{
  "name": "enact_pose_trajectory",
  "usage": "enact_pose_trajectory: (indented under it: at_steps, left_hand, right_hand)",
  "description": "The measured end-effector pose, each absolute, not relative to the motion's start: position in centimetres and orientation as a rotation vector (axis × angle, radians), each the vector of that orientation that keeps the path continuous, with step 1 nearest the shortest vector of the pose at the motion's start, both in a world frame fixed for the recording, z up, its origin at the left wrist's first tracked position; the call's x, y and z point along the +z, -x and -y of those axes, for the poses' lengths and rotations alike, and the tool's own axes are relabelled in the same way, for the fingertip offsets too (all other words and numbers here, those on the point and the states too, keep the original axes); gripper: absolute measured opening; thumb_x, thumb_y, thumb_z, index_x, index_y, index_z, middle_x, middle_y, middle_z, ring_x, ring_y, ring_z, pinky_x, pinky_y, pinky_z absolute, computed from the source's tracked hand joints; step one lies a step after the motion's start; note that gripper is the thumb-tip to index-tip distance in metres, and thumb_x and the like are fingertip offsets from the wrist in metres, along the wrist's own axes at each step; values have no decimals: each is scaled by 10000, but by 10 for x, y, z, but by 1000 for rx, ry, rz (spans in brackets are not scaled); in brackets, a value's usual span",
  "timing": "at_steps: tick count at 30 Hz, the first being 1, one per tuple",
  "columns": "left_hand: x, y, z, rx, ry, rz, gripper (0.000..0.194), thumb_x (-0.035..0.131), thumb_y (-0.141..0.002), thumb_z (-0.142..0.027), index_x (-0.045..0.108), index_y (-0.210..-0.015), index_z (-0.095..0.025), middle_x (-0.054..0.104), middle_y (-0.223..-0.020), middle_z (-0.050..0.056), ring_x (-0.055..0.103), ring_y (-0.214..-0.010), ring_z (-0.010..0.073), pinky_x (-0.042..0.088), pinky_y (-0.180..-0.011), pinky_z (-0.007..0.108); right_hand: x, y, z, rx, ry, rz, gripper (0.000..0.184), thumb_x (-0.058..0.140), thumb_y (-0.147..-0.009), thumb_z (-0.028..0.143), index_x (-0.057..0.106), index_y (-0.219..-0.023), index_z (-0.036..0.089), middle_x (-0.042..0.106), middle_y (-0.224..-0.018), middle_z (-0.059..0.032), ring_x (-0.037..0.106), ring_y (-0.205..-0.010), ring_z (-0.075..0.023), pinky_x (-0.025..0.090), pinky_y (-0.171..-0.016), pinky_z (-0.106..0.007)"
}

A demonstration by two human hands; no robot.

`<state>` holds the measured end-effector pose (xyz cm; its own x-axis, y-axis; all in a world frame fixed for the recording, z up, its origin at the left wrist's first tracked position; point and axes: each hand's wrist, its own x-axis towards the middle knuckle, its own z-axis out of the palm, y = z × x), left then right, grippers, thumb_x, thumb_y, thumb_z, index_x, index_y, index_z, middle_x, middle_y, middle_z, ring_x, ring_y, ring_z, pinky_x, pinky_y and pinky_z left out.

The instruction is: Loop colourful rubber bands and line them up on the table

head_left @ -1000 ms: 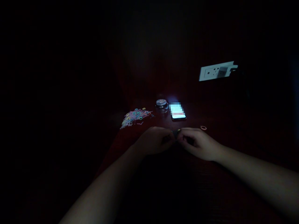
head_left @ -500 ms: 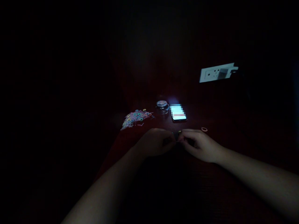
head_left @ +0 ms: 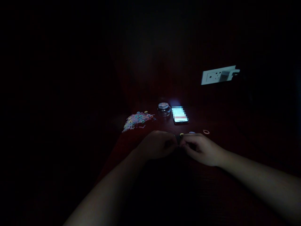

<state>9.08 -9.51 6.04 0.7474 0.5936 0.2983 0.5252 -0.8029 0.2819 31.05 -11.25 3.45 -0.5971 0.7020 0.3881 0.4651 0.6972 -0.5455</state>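
The scene is very dark. My left hand (head_left: pixel 157 145) and my right hand (head_left: pixel 199 148) meet at the middle of a dark red table (head_left: pixel 235 141), fingers curled and pinched together. Between the fingertips shows a tiny yellowish ring (head_left: pixel 181 135); what else they pinch is too dark to make out. A heap of small coloured rubber bands (head_left: pixel 137 120) lies beyond my left hand. One loose orange band (head_left: pixel 206 131) lies just past my right hand.
A lit phone (head_left: pixel 179 115) lies face up behind my hands, with a small clear jar (head_left: pixel 164 108) to its left. A white wall socket with a plug (head_left: pixel 219 75) sits at the back right. Everything else is in darkness.
The whole view has slid slightly downward. My hands stay pinched together at the same spot; a small pale band now shows just beyond my right hand.
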Motion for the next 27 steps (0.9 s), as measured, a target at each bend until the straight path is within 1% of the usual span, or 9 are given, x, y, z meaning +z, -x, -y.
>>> enact_pose_trajectory:
  at_steps: [4,9,17,22,27]
  left_hand:
    - [61,-91,96,550,-2768,-895,127,580,-879,-264,673,-918,-187,704,-839,3,624,-731,122,460,-661,246]
    - [62,-91,97,562,-2753,-911,118,579,-872,-244,676,-916,-192,705,-846,0,628,-743,124,461,-667,243]
    - [64,-92,98,523,-2749,-927,128,573,-873,-251,677,-914,-190,701,-845,8,622,-727,125,466,-665,250]
    - [63,-92,98,553,-2740,-915,113,583,-869,-234,675,-915,-188,702,-843,6,627,-729,123,458,-658,240]
    - [62,-91,96,539,-2752,-916,123,580,-872,-261,676,-907,-193,702,-844,4,630,-729,124,453,-651,234]
  right_hand:
    - [34,-311,113,515,891,2340,109,518,-865,150,584,-788,189,596,-722,-6,549,-645,-140,424,-617,-273]
    - [34,-311,113,527,874,2341,108,522,-865,152,603,-801,183,609,-744,-15,563,-662,-144,428,-635,-279]
    - [33,-311,112,519,863,2334,107,529,-865,158,601,-790,184,598,-732,-3,542,-637,-128,413,-626,-266]
    - [34,-310,113,531,863,2325,121,540,-870,181,585,-758,182,586,-711,-3,529,-619,-122,403,-593,-253]
    - [35,-310,114,487,914,2298,108,566,-857,197,587,-751,186,595,-701,-3,533,-619,-127,401,-594,-257]
